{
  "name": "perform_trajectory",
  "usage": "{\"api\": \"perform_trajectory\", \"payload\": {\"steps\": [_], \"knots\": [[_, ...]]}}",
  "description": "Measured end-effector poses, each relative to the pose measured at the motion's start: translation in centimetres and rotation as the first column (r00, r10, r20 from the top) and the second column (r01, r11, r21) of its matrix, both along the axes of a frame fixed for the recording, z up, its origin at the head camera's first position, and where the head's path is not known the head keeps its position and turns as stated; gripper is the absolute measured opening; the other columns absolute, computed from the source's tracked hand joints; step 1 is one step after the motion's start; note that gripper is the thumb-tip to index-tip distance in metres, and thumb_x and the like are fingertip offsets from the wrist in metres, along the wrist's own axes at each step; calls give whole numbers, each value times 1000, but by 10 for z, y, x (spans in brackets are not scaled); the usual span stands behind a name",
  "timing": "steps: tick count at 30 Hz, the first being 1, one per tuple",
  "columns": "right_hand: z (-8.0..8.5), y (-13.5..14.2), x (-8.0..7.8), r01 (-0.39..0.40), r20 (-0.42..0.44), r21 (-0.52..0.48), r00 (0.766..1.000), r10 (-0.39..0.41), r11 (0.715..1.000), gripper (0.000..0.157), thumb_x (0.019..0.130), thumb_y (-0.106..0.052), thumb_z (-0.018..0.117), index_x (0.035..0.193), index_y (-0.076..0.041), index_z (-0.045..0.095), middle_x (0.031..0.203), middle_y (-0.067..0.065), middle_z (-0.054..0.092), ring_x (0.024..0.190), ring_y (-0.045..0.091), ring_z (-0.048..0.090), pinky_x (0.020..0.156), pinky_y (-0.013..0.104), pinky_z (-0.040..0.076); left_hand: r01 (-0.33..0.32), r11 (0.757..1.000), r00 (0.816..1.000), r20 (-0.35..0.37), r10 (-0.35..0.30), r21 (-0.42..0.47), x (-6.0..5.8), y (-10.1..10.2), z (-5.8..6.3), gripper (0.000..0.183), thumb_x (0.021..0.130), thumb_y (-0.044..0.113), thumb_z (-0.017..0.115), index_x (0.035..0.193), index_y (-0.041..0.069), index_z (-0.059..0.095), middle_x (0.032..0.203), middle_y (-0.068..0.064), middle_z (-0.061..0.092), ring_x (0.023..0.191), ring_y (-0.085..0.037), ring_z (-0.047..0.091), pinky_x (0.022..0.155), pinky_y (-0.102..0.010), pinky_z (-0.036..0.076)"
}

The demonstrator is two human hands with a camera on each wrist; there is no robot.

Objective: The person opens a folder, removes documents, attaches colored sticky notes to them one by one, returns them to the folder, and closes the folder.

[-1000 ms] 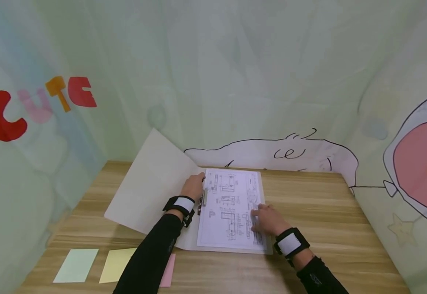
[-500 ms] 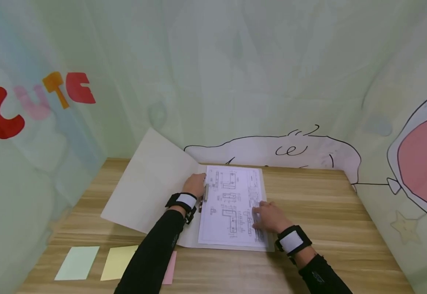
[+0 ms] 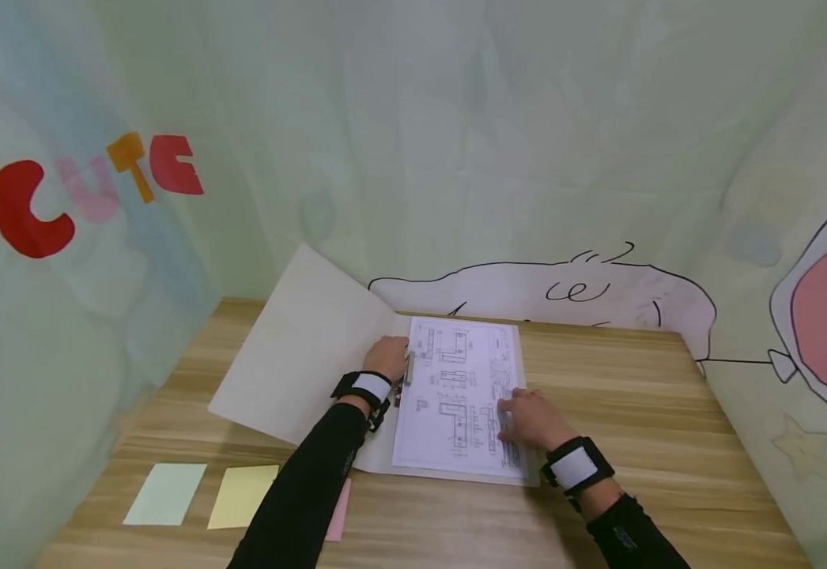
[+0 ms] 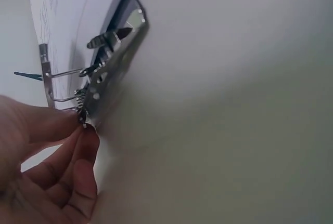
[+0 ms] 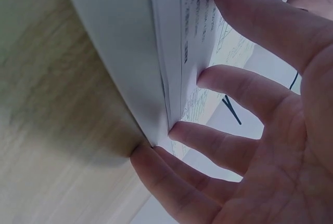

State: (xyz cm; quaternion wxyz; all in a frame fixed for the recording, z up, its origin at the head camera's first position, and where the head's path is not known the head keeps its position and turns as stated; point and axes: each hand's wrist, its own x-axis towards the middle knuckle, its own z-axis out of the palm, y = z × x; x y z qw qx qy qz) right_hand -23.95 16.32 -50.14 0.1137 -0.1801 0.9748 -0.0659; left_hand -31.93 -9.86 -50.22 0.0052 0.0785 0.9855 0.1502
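Note:
A white folder [image 3: 300, 348] lies open on the wooden table, its left cover spread out and tilted. Printed sheets of technical drawings [image 3: 421, 446] lie on its right side, along a metal lever clip [image 3: 409, 368] near the spine. My left hand [image 3: 387, 357] is at this clip. In the left wrist view, thumb and forefinger pinch the end of the clip's metal mechanism [image 4: 99, 81]. My right hand [image 3: 538, 419] rests with spread fingers at the right edge of the sheets. In the right wrist view, its fingertips [image 5: 179, 129] touch the paper and folder edge.
A pale green sheet [image 3: 165, 494], a yellow one [image 3: 241, 496] and a pink one [image 3: 338, 514] lie at the front left, the last two partly behind the left sleeve. A printed curtain [image 3: 492, 158] hangs around the wooden table [image 3: 613, 387].
The head view has shifted slightly, so the whole scene appears a little further right and higher. Both hands keep their places on the clip and the sheets.

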Motion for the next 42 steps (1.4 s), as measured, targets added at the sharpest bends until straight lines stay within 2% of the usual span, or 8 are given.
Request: {"api": "perform_trajectory", "payload": {"steps": [9, 16, 21, 24, 29, 36, 39, 42], "knots": [[-1, 0, 2, -12, -4, 11, 1000, 12, 1000, 51, 76, -31, 79, 119, -6, 66, 121, 18, 57, 103, 34, 54, 93, 49, 40, -22, 1000, 1000, 15, 22, 6, 10, 1, -4, 15, 96, 8, 51, 95, 2, 65, 83, -11, 64, 62, -17, 48, 58, -30, 42], [-1, -1, 4, -3, -11, -6, 1000, 3, 1000, 50, 76, -30, 79, 118, -6, 66, 120, 18, 58, 101, 33, 54, 91, 48, 40, -10, 997, 999, 44, 13, -70, 31, 3, 0, 18, 93, 8, 53, 86, -1, 66, 70, -9, 54, 58, -17, 47, 50, -28, 40], [-4, -1, 5, -4, -19, -10, 1000, 4, 1000, 50, 75, -31, 79, 117, -6, 66, 117, 16, 59, 95, 29, 53, 88, 46, 40, 14, 995, 995, 103, -4, -95, 67, 1, 5, 22, 93, 19, 56, 94, 0, 67, 76, -10, 53, 63, -20, 47, 52, -32, 42], [-4, 1, 6, -8, -26, -6, 1000, 7, 1000, 50, 75, -31, 79, 117, -6, 66, 114, 15, 60, 92, 28, 52, 87, 45, 40, 87, 993, 992, 96, -79, -85, 97, -4, 11, 22, 91, 22, 59, 88, 2, 65, 71, -8, 51, 62, -20, 45, 53, -34, 42], [-4, 1, 7, -17, -41, -13, 999, 17, 1000, 49, 75, -31, 79, 115, -5, 67, 115, 17, 60, 98, 30, 54, 90, 47, 39, 177, 984, 978, 112, -177, 5, 142, -19, 22, 20, 90, 24, 61, 76, 9, 61, 64, 0, 49, 57, -15, 43, 49, -31, 38], [-6, 2, 6, -7, -49, -30, 999, 6, 1000, 51, 75, -30, 79, 116, -3, 66, 120, 20, 58, 108, 35, 53, 95, 49, 37, 227, 964, 967, 86, -240, 137, 188, -52, 36, 32, 91, 24, 60, 61, 18, 51, 54, 9, 40, 49, -6, 37, 44, -25, 31], [-9, 3, 4, -9, -54, -33, 999, 7, 999, 51, 75, -30, 78, 117, -3, 66, 121, 20, 57, 112, 36, 52, 96, 49, 36, 209, 965, 972, 73, -222, 156, 202, -70, 38, 39, 91, 26, 59, 56, 20, 43, 51, 12, 32, 47, -3, 30, 42, -23, 25], [-11, 4, 3, -11, -59, -38, 998, 9, 999, 51, 75, -30, 78, 117, -4, 66, 122, 21, 57, 113, 36, 51, 97, 49, 36, 113, 981, 985, 115, -131, 156, 210, -87, 38, 42, 92, 28, 59, 56, 19, 41, 51, 11, 29, 46, -3, 28, 43, -22, 21]]}}
